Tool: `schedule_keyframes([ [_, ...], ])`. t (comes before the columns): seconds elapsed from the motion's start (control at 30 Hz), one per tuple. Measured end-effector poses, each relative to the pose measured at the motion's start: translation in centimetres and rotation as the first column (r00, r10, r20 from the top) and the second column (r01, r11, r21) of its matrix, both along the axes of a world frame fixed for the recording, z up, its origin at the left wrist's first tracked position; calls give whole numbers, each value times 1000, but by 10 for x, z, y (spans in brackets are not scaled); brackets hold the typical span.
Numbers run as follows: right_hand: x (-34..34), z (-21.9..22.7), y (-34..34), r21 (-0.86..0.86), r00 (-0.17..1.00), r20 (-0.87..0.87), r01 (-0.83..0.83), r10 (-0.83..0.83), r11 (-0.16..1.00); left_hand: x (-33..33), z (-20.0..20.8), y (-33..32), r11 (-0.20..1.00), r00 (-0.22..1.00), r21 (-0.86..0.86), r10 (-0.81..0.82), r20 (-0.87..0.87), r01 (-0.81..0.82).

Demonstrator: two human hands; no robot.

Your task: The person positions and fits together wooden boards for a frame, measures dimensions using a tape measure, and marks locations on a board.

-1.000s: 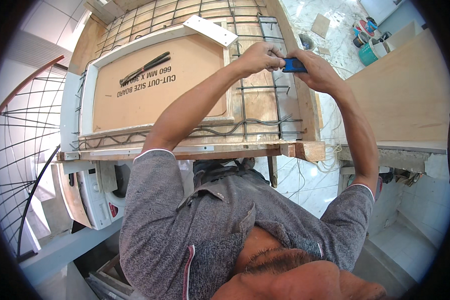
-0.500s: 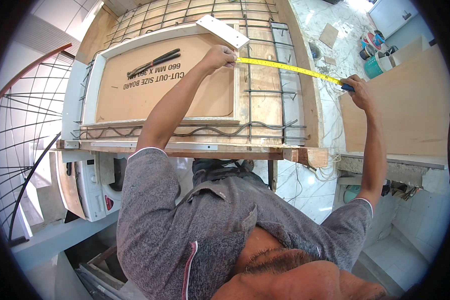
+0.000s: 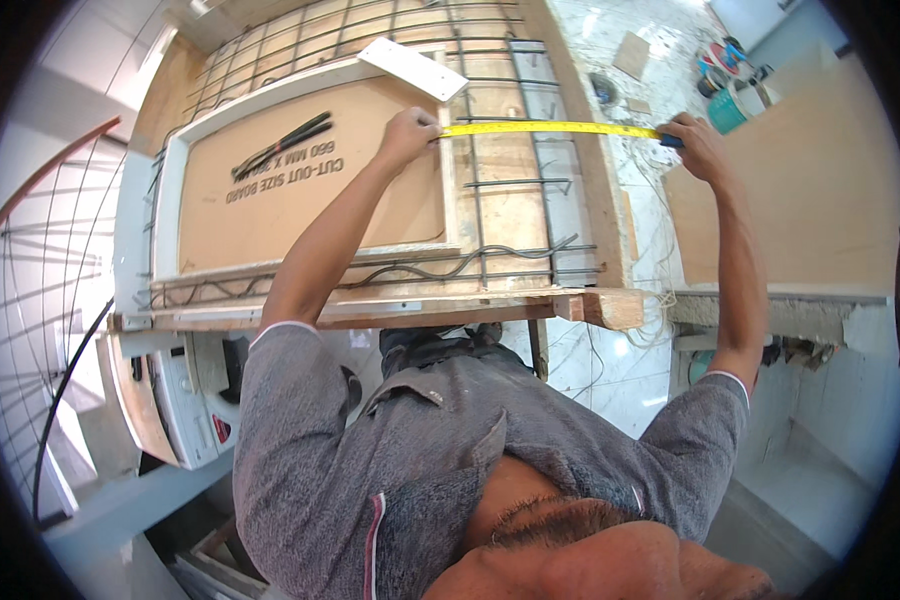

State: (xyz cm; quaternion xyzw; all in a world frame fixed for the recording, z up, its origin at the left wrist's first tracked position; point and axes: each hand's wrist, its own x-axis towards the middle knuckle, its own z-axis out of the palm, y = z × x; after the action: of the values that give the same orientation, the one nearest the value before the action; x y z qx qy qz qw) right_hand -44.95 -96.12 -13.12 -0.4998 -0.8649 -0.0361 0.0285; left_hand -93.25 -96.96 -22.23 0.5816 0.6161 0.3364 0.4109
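Look at that yellow tape measure (image 3: 550, 127), stretched across above the steel bars (image 3: 515, 183) and the wooden side wall (image 3: 604, 205)! The left hand (image 3: 410, 138) pinches its end beside the white frame (image 3: 451, 190); the right hand (image 3: 700, 147), fingers closed, grips the dark blue case (image 3: 672, 141) beyond the wall.

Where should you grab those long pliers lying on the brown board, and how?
Probably by the two dark handles of the pliers, coming down from above on the side nearer the left hand. The pliers lie flat on the brown board, with the long handles side by side at that end and the head at the other.
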Motion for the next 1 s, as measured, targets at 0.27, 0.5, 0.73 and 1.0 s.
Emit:
schedule_keyframes([
  [0.27,-1,-1,8,-12,999,4,37,-37,999,5,6,-10,994,990,-86,81,118,-71],
  [0.5,2,-3,8,-15,999,-9,37,-37,999,6,3,-11,995,989,-72,73,132,-64],
  [0.73,-7,0,2,-36,994,-5,104,-105,994,5,7,-13,1000,995,-27,2,96,0],
  [1.0,-2,-6,-1,36,996,-7,93,-93,995,6,11,-11,999,998,-45,-15,62,18],
])
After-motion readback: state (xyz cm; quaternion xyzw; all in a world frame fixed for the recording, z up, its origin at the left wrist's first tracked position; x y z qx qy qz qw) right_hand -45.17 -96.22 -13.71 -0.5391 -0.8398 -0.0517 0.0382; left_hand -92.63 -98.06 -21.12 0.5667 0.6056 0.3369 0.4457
